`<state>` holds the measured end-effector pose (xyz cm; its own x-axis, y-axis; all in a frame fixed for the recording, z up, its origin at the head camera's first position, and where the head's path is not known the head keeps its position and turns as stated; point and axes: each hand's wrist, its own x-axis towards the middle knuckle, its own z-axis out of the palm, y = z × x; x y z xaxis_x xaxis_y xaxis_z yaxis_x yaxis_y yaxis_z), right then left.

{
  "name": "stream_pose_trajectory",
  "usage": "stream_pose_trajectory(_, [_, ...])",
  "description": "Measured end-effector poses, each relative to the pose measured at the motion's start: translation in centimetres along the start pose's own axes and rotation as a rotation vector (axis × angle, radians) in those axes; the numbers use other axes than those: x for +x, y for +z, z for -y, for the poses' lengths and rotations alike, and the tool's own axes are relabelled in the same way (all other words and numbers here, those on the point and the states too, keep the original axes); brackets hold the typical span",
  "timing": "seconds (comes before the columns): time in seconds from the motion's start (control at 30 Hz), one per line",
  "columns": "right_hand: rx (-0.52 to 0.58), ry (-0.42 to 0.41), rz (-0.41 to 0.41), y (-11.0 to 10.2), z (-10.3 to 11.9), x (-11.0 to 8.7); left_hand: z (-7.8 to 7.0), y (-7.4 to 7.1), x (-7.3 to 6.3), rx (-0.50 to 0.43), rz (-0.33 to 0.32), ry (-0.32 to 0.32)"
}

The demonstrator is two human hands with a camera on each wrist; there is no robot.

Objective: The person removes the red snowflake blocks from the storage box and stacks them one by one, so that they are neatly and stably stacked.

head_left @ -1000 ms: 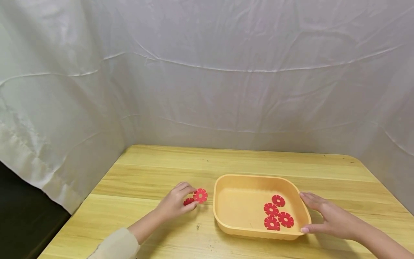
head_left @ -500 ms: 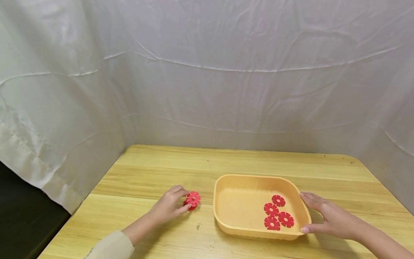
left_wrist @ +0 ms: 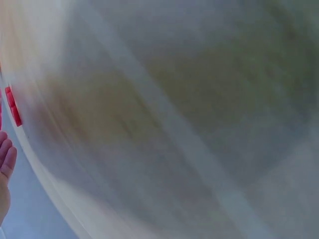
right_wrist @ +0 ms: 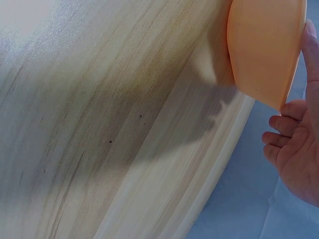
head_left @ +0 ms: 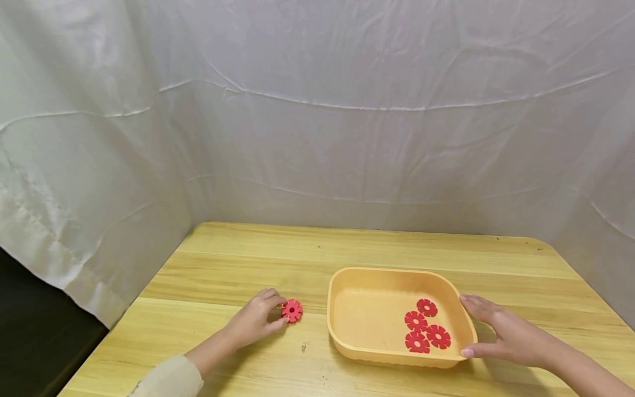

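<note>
My left hand [head_left: 253, 318] pinches the edge of a red notched plastic disc [head_left: 291, 310], flower-shaped with a hole in the middle, low over the table left of the tray. A second red disc lies under it, hidden from above. At the far left of the left wrist view, my fingers [left_wrist: 7, 158] show only in part, below a red disc edge [left_wrist: 13, 107]. My right hand [head_left: 503, 333] holds the right end of the orange plastic tray [head_left: 379, 355] at its rim, thumb at the near corner. Several red discs [head_left: 438, 336] lie in the tray's right half.
The wooden table [head_left: 238, 264] carries all of this, with its far edge against a hanging grey-white cloth [head_left: 347, 154]. Cloth [head_left: 89, 193] also hangs on the left, above a dark area [head_left: 39, 325]. Small dark specks mark the tabletop.
My left hand has moved the red disc left and down, until it covers the other disc on the table. The right hand, the tray and the discs inside it stay put.
</note>
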<state>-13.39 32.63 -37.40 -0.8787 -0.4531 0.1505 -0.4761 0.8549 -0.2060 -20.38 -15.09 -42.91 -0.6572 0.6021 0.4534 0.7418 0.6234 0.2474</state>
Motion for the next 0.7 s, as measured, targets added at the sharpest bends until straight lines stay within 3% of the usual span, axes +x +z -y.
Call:
stream_pose_trajectory(0.27, [0.003, 0.004, 0.006, 0.01, 0.07, -0.02, 0.17, -0.28, 0.11, -0.016, 0.100, -0.051])
stream_pose_trajectory(0.7, [0.013, 0.001, 0.003, 0.02, 0.07, -0.01, 0.36, -0.38, 0.17, -0.013, 0.135, -0.034])
